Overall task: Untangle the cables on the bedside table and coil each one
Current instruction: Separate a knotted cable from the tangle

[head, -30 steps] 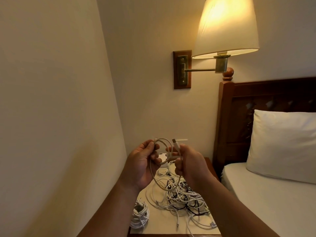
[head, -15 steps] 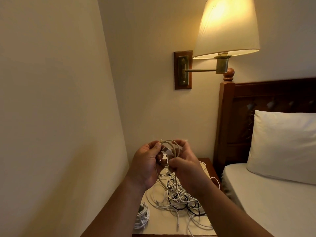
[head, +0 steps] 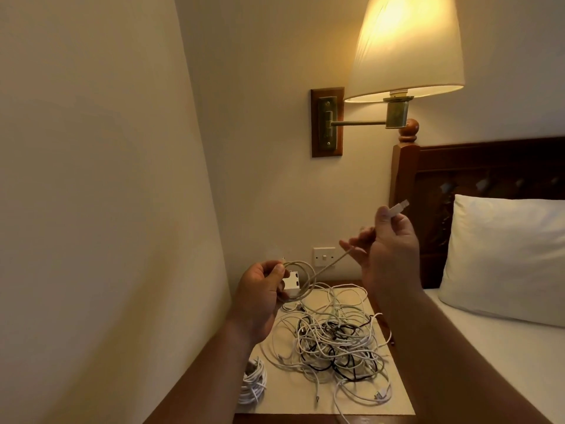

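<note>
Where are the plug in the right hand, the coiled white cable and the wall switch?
plug [head: 399, 207]: head view, on its white casing.
coiled white cable [head: 253, 383]: head view, middle of its loops.
wall switch [head: 324, 256]: head view, centre of its plate.

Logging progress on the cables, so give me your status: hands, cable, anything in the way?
Left hand grips loops of the beige cable; right hand pinches its plug. Cable runs straight between them. Tangle lies on the table below.
</note>
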